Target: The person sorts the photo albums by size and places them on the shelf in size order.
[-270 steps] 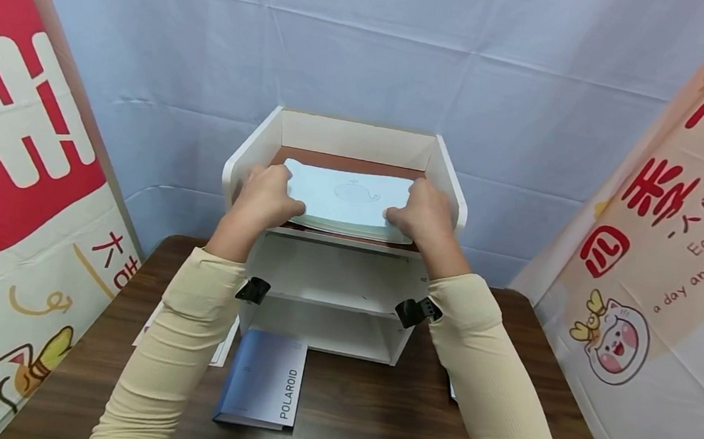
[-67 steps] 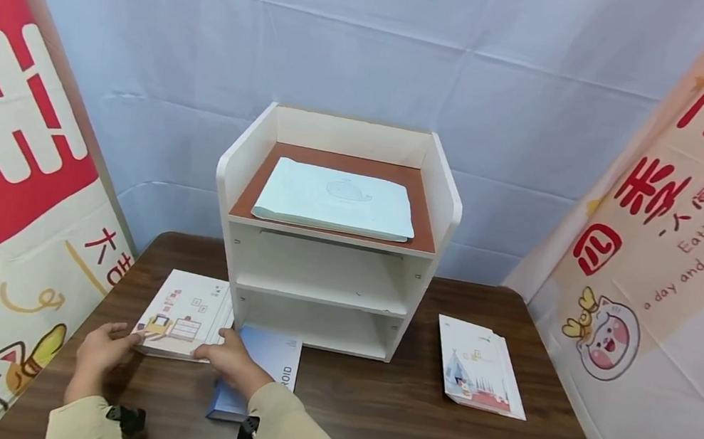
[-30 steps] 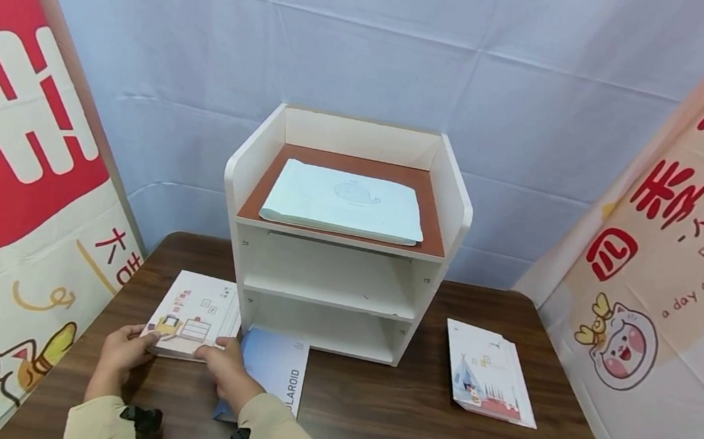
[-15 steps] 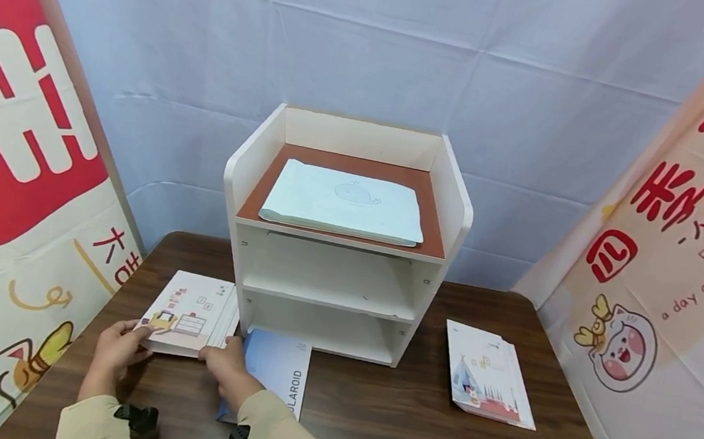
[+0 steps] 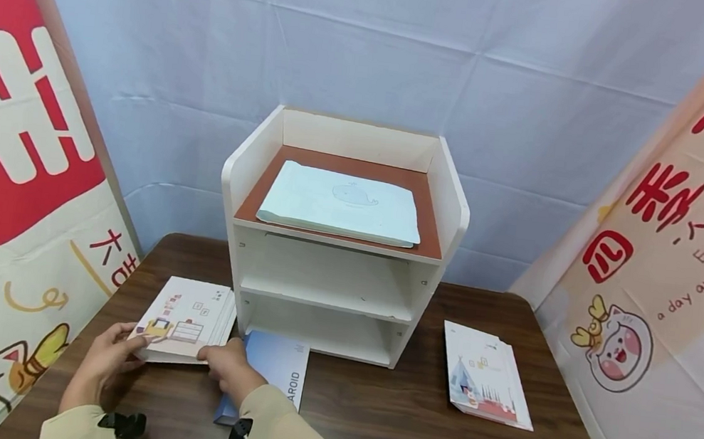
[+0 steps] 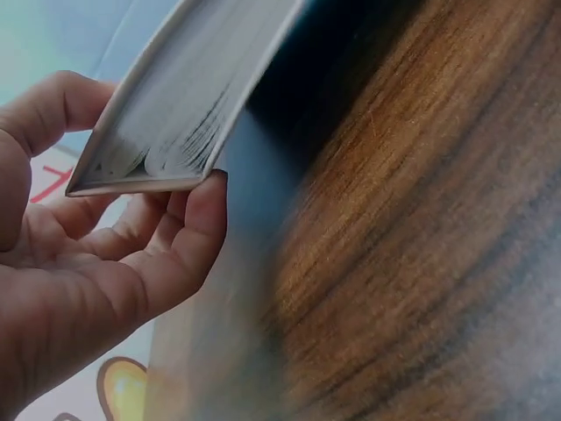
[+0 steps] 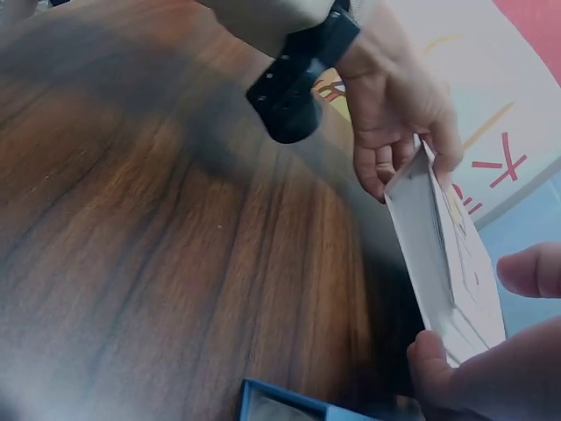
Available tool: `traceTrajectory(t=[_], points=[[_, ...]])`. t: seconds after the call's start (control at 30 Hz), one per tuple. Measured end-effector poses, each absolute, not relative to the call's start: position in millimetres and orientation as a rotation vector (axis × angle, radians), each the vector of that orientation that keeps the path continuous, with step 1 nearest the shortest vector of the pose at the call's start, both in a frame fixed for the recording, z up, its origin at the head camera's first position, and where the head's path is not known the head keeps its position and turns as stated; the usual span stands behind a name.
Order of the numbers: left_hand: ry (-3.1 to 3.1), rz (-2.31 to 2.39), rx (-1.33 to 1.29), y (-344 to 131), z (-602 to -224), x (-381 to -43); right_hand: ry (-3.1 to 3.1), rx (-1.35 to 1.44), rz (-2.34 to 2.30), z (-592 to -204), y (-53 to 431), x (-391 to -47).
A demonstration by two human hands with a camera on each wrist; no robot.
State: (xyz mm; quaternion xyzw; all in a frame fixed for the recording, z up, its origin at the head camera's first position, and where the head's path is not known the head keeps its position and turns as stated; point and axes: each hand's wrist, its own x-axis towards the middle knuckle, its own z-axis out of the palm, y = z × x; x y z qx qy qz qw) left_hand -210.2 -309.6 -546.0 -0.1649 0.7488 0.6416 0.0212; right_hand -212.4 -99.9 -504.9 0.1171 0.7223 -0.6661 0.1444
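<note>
A white book [image 5: 187, 317] with a printed cartoon cover lies at the left of the table, beside the shelf. Its front edge is lifted off the wood in the wrist views, and page edges show. My left hand [image 5: 105, 358] grips the front left corner, thumb above and fingers curled under. At the front right corner my right hand [image 5: 233, 368] holds the book between thumb and fingers. More white edges show along the book's right side; whether they are separate books I cannot tell. Right beneath my right hand lies a blue POLAROID book [image 5: 275, 369], partly covered.
A white three-level shelf [image 5: 325, 304] stands at the back middle. On its brown top lies a pale blue stack of paper [image 5: 341, 204] with a whale drawing. Another white book [image 5: 486, 377] is on the table [image 5: 381, 430] at right. Curtains enclose the back and sides.
Earlier both hands held the pale blue stack on the shelf top; it now lies there released. They have since taken the white book, which has shifted slightly left and towards me.
</note>
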Motion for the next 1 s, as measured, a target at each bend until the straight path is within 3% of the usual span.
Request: traceTrajectory(t=[0.87, 1.0], points=[[2.370, 1.987, -0.529, -309, -523, -188, 1.881, 0.401, -1.905, -509, -97, -217], [2.398, 1.997, -0.474, -317, -533, -189, 1.876, 0.398, -1.904, -507, -94, -216]])
